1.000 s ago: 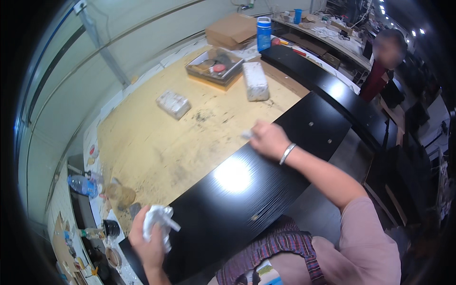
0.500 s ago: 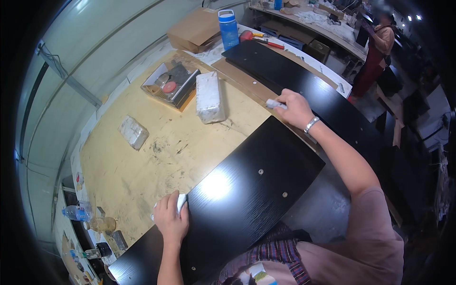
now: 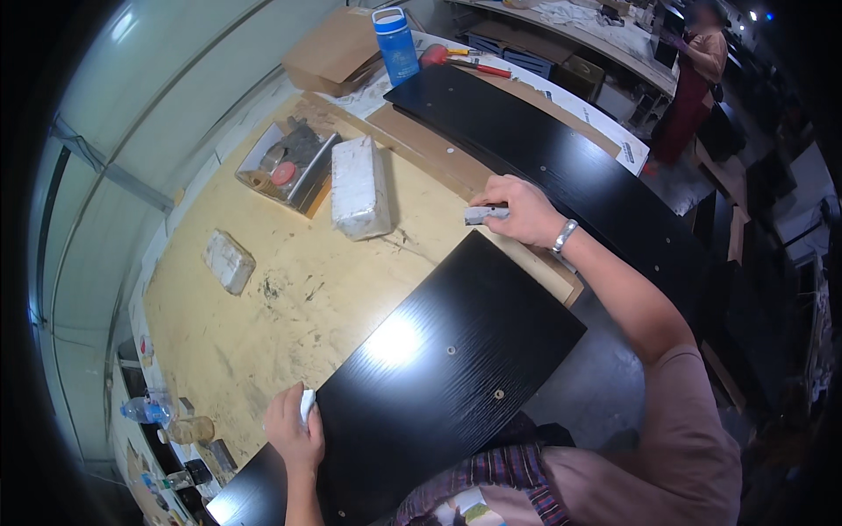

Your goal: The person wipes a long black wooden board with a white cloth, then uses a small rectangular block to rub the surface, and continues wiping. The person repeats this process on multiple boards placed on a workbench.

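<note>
- Black board (image 3: 421, 386) lies nearest, slanting across the table, its right corner jutting over grey floor (image 3: 610, 355).
- Left hand (image 3: 294, 430) clasps a white cloth (image 3: 307, 403) at the board's left long edge.
- Right hand (image 3: 526, 210) pinches a small pale block (image 3: 484, 216) just past the far corner — whether that block touches anything below, I cannot tell.
- Yellow tabletop (image 3: 342, 285) spreads wide between the board and two white bricks (image 3: 360, 193).
- Farther, a second black panel (image 3: 544, 158) runs apart — the gap widens rightward.
</note>
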The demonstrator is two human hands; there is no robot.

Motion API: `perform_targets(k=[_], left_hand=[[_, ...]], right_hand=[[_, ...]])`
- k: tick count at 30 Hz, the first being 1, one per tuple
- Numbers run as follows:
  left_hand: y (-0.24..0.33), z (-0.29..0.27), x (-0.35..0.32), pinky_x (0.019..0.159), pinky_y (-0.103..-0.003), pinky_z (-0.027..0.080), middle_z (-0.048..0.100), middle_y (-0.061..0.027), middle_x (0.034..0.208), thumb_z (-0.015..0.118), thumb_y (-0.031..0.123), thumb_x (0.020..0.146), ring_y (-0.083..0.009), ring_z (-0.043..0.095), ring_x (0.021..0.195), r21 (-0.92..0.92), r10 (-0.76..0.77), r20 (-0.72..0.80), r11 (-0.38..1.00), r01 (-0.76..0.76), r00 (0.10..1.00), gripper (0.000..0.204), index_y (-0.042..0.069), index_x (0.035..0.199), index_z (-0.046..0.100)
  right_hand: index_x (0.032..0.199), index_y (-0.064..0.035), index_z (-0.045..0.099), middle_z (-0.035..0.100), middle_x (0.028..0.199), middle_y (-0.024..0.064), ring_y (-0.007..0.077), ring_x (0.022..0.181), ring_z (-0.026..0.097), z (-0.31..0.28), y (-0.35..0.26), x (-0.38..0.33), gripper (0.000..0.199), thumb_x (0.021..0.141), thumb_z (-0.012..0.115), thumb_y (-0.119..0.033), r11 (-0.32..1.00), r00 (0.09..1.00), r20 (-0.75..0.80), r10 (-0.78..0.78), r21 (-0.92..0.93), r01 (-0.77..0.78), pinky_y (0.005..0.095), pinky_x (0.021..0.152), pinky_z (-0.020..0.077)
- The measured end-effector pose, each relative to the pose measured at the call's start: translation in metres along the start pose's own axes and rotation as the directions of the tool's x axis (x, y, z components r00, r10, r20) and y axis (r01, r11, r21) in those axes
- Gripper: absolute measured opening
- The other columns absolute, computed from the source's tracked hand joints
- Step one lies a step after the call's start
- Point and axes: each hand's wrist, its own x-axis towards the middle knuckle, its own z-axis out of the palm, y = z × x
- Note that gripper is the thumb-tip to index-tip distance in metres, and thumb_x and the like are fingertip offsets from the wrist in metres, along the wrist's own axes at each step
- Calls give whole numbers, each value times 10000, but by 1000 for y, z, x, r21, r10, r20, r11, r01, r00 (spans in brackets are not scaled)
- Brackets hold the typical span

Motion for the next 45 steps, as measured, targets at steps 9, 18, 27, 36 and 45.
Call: perform_targets(k=[9,18,27,36,45], left_hand=[[-1,-1,-3,925,-457,507,669,-201,1112,650,102,839,-401,640,1026,-21,-35,46,999,36,998,378,17,1206,675],[-3,1,-4,937,-451,508,668,-204,1120,645,97,857,-399,642,1039,-5,-24,36,1000,25,999,363,21,1211,677],[-6,4,-5,898,-477,508,681,-193,1098,678,117,864,-406,643,1004,-14,1,-1,1000,-1,1000,350,22,1200,680],[-9,4,-5,880,-473,508,681,-192,1094,677,132,872,-407,641,994,0,21,6,1000,-21,1000,348,26,1204,678],[-14,10,-8,906,-460,510,673,-200,1126,673,128,911,-400,640,1016,-49,8,-1,999,-8,1000,330,18,1223,671]], right_hand=[[1007,-55,769,699,1001,128,328,971,671,3,1,-6,242,786,705,-131,979,1000,9,17,204,-19,404,868,534],[1005,-52,766,696,984,126,309,946,670,6,-1,-8,250,776,707,-133,969,998,29,60,239,-66,399,846,533],[1003,-91,779,711,999,88,309,965,684,0,-3,-20,245,775,717,-153,988,996,0,94,120,-93,404,847,542],[1047,-34,762,702,991,98,229,913,673,-21,7,-81,300,773,737,-155,933,988,152,27,351,-79,340,833,527],[1032,-43,769,694,928,87,219,860,663,-37,-10,-116,290,769,744,-164,949,994,1,112,298,-107,343,787,518]])
